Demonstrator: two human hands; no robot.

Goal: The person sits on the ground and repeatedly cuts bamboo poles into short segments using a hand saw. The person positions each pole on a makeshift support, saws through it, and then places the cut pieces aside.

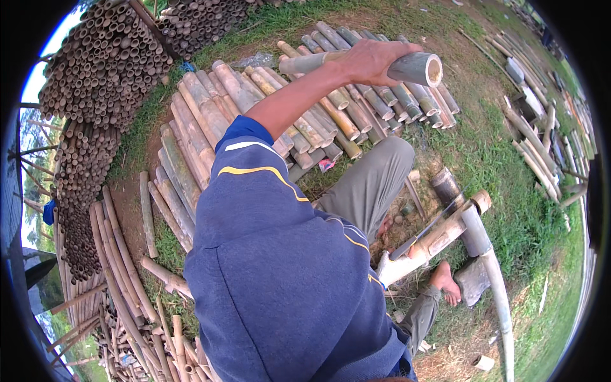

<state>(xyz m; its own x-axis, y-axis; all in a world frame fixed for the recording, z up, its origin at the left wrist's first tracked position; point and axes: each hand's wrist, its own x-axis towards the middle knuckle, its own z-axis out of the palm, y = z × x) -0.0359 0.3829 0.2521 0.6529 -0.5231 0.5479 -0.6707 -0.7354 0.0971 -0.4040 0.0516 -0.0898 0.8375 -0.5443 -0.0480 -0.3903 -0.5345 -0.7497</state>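
My left arm stretches out over the piled bamboo, and my left hand (372, 62) is closed round a short, thick bamboo piece (417, 70) with its pale hollow end facing right. Low by my right side is my right hand (384, 266), in what looks like a white glove and mostly hidden by my body. It seems closed at the near end of a long, thin dark blade (426, 230). That blade lies along a thick, pale bamboo pole (439, 239), which slopes up to a bamboo support (475, 230). Beneath my outstretched arm lie many cut bamboo pieces (318, 124) side by side.
Tall stacks of bamboo (105, 60) fill the far left, with long poles (121, 254) leaning below. A dark bamboo stump (445, 183) stands beyond the sloping pole. My bare foot (445, 282) is beside the support's base. More poles (538, 159) lie at the right.
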